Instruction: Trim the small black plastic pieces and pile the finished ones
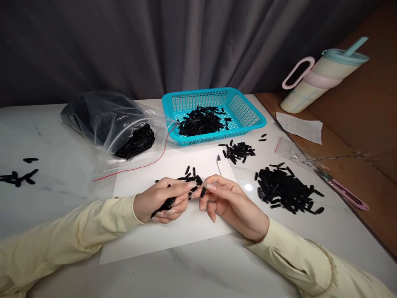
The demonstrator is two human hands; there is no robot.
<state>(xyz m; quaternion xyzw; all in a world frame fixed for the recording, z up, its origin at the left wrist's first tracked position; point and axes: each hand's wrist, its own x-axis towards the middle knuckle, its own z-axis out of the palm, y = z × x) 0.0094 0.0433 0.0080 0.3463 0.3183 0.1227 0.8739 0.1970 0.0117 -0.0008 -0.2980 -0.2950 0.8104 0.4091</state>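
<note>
While your left hand (pixel 164 200) lay palm-up on the paper (pixel 173 236), curled around a bunch of black strips (pixel 169 203), your right hand (pixel 228 203), at its 3 o'clock, pinched one strip (pixel 203 192) between thumb and forefinger, other fingers loosely bent.
</note>
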